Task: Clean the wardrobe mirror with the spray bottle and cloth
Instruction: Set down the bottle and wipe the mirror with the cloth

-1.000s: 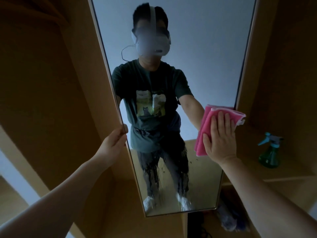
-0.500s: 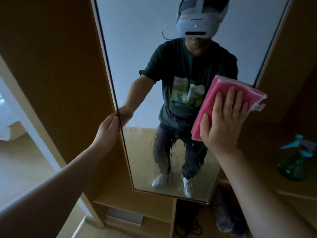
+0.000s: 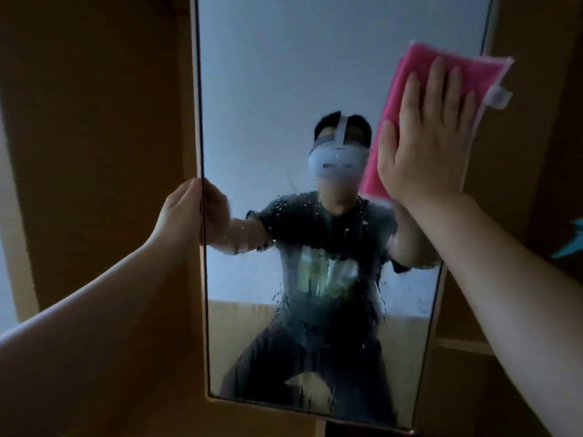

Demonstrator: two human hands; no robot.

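The tall wardrobe mirror (image 3: 268, 74) fills the middle of the view, its lower half streaked with spray droplets. My right hand (image 3: 426, 137) lies flat with straight fingers on a folded pink cloth (image 3: 413, 63), pressing it against the glass near the mirror's right edge, high up. My left hand (image 3: 179, 216) grips the mirror's left edge at mid height, fingers curled round the frame. Only the teal trigger of the spray bottle (image 3: 571, 239) shows at the right border.
Brown wooden wardrobe panels (image 3: 94, 121) stand on both sides of the mirror. A shelf edge (image 3: 463, 345) runs at the lower right. A person with a headset is reflected in the glass.
My right hand has slid the pink cloth upward along the right side of the mirror. The view has tilted up, so the spray bottle has moved almost out of view. My left hand keeps its grip.
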